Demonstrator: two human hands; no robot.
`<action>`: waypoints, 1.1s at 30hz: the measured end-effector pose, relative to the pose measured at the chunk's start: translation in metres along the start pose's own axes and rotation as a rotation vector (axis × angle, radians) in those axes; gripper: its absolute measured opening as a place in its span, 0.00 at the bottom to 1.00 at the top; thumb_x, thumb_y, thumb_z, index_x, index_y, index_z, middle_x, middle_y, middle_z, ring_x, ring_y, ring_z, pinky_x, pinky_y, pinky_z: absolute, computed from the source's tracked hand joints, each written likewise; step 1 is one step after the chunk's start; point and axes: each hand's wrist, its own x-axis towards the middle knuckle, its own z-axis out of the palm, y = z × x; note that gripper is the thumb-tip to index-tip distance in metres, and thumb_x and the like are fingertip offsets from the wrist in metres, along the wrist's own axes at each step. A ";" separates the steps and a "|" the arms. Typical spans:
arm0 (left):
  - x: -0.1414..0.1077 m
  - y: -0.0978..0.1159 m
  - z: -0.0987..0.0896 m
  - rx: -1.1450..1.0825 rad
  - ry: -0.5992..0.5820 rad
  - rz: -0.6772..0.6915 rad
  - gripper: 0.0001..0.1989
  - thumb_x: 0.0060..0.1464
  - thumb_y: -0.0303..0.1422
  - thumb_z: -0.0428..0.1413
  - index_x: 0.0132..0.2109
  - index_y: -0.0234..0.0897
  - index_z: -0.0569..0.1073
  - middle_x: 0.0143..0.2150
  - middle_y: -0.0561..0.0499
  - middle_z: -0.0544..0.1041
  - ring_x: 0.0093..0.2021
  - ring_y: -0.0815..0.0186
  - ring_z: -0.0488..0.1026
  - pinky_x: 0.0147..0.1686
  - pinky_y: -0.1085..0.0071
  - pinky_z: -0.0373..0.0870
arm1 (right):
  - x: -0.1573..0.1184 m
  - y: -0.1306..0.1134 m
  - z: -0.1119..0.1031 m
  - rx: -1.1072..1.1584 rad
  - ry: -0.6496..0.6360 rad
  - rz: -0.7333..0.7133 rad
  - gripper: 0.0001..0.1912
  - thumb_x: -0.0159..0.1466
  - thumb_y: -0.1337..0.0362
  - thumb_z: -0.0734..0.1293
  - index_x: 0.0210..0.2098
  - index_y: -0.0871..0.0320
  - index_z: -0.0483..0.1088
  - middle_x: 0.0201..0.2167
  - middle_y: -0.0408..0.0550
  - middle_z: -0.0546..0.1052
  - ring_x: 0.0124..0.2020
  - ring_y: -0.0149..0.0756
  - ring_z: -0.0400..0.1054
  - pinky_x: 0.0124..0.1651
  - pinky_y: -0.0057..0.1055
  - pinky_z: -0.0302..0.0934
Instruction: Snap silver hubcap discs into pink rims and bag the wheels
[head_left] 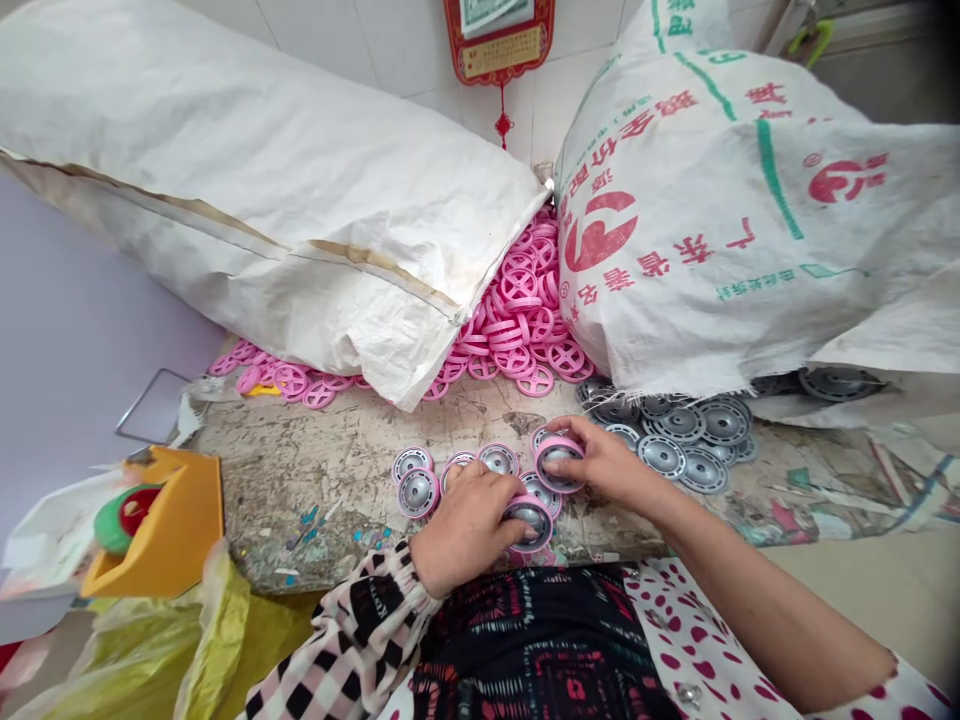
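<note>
From my remote seat, I see the right hand (607,465) closed narrowly around a ringed disc (559,462), a grey disc seated in a pink ring, while the left hand (465,530) curls over another ringed disc (529,524) on the counter (315,500). Several ringed discs lie done around them; bare grey discs (679,425) and a heap of loose pink rings (517,310) remain.

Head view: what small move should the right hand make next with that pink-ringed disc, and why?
Probably set the pink-ringed grey disc down beside the other ringed discs: the right hand holds it with its ring on, and bare grey discs lie close by.
</note>
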 end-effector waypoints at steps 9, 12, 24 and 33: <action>-0.016 0.014 0.003 -0.322 -0.130 -0.041 0.11 0.50 0.30 0.58 0.43 0.38 0.71 0.43 0.49 0.73 0.43 0.61 0.67 0.43 0.66 0.62 | 0.031 -0.010 -0.014 -0.702 -0.052 -0.071 0.28 0.55 0.57 0.69 0.53 0.63 0.68 0.50 0.60 0.72 0.52 0.48 0.65 0.52 0.37 0.57; -0.025 0.014 0.007 -0.456 -0.126 -0.091 0.22 0.47 0.28 0.59 0.52 0.39 0.70 0.47 0.48 0.72 0.46 0.61 0.68 0.46 0.65 0.63 | 0.033 -0.015 -0.015 -0.752 -0.089 -0.060 0.27 0.53 0.56 0.71 0.50 0.59 0.70 0.46 0.57 0.74 0.50 0.51 0.66 0.51 0.39 0.57; -0.040 0.017 0.013 -0.522 -0.097 -0.193 0.12 0.44 0.26 0.54 0.39 0.37 0.72 0.35 0.52 0.72 0.34 0.66 0.66 0.34 0.71 0.60 | 0.017 -0.015 -0.006 -0.665 -0.059 -0.039 0.25 0.47 0.59 0.73 0.43 0.60 0.67 0.41 0.52 0.69 0.41 0.42 0.66 0.41 0.32 0.59; -0.072 -0.029 -0.017 -1.253 0.365 -0.488 0.16 0.39 0.28 0.64 0.36 0.37 0.66 0.33 0.54 0.74 0.32 0.69 0.69 0.33 0.74 0.63 | -0.004 -0.024 -0.004 -0.169 -0.030 0.019 0.23 0.48 0.62 0.71 0.43 0.55 0.66 0.35 0.43 0.75 0.35 0.37 0.68 0.38 0.31 0.59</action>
